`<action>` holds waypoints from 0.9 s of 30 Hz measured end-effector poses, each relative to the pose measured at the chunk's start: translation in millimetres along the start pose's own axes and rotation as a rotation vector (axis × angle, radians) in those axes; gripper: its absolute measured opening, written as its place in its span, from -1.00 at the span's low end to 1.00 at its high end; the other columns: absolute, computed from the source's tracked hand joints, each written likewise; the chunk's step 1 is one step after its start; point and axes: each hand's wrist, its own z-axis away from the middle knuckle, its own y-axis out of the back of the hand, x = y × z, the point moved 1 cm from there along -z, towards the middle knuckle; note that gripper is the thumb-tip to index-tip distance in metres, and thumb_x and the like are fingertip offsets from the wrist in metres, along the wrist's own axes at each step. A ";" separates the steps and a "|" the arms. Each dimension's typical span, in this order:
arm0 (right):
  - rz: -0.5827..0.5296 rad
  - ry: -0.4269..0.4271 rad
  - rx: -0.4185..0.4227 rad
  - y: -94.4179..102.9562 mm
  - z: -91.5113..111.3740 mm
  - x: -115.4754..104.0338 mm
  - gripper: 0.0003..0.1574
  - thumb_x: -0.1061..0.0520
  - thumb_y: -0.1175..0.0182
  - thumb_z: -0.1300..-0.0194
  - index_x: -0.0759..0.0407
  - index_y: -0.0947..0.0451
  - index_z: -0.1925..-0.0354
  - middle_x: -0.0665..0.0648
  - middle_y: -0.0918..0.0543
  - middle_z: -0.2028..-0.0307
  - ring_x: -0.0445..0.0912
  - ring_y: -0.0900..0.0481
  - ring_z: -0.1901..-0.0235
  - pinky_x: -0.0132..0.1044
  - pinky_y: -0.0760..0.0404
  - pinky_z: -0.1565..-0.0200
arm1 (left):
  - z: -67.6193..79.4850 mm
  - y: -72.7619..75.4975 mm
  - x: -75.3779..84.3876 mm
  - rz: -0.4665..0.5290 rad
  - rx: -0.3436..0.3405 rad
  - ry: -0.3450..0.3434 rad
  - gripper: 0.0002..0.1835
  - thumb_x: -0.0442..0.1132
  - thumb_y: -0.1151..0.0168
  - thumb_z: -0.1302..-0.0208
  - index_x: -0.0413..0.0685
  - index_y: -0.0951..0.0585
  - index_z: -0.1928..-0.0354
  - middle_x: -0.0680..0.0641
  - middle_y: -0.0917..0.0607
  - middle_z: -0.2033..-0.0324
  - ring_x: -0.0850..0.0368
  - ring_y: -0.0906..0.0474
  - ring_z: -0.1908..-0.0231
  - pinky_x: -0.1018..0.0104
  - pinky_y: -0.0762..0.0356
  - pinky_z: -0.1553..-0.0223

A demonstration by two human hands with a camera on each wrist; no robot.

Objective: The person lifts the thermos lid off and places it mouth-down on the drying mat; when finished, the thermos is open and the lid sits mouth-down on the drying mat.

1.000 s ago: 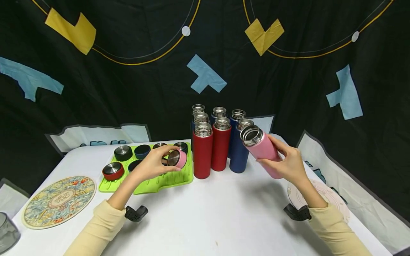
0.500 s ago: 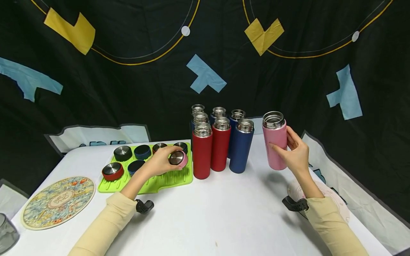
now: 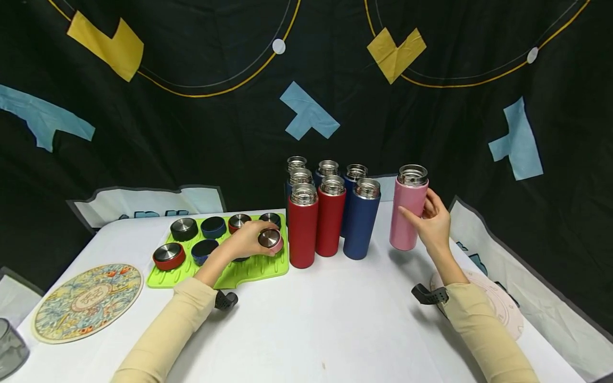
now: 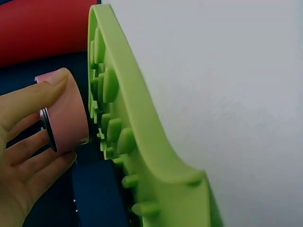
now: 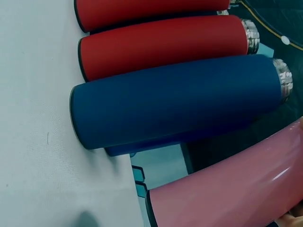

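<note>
Between thumb and fingers my left hand [image 3: 249,239] grips a pink lid [image 3: 270,240], its metal face turned up, over the right end of a green drying mat [image 3: 261,270]. In the left wrist view the lid [image 4: 68,111] is just beside the mat's ribs, close to a dark blue lid [image 4: 99,191]. My right hand [image 3: 435,221] holds a pink bottle [image 3: 407,215] nearly upright above the table, its metal mouth uncovered. A blue bottle [image 3: 361,221] stands to its left. In the right wrist view the pink bottle [image 5: 227,184] shows its dark base edge; most of the hand is out of frame.
Several uncapped red and blue bottles stand grouped mid-table, a red bottle [image 3: 303,229] in front. More lids, such as a red-rimmed lid [image 3: 168,256], sit on the mat. A patterned round mat [image 3: 91,303] lies left, a pale round mat [image 3: 498,303] right, a glass [image 3: 9,348] at lower left.
My right hand has drawn the pink bottle rightward from the blue bottle and turned it from tilted to nearly upright. My left hand has moved slightly right over the mat, turning the pink lid face up.
</note>
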 end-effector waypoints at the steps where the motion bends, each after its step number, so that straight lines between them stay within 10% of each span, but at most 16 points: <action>1: -0.015 -0.006 0.006 -1.6 -1.9 2.2 -0.08 0.24 -0.45 -0.06 0.13 -0.31 -0.35 0.22 -0.54 -0.18 -0.17 -0.54 0.03 -0.35 -0.52 -0.10 | -1.5 -1.2 -0.9 0.003 -0.007 0.001 -0.37 -0.26 -0.58 0.10 -0.30 -0.56 -0.07 -0.21 -0.65 0.03 -0.09 -0.58 0.05 0.07 -0.61 0.06; 14: -0.110 -0.129 0.068 -23.9 -23.9 28.4 -0.11 0.22 -0.45 -0.07 0.13 -0.23 -0.29 0.29 -0.51 -0.16 -0.10 -0.53 -0.01 -0.21 -0.52 -0.13 | -5.1 -5.4 -0.9 -0.012 -0.050 0.061 -0.44 -0.26 -0.51 0.00 -0.32 -0.58 -0.07 -0.24 -0.66 0.04 -0.13 -0.59 0.06 0.01 -0.59 0.02; 27: -0.136 -0.147 0.041 -47.4 -28.4 56.3 -0.13 0.35 -0.39 -0.09 0.24 -0.15 -0.26 0.39 -0.51 -0.11 -0.24 -0.54 0.17 -0.48 -0.54 0.12 | -3.7 -9.7 -2.5 -0.019 -0.043 0.069 -0.38 -0.24 -0.51 0.00 -0.35 -0.54 -0.12 -0.25 -0.65 0.02 -0.14 -0.58 0.03 -0.01 -0.55 -0.02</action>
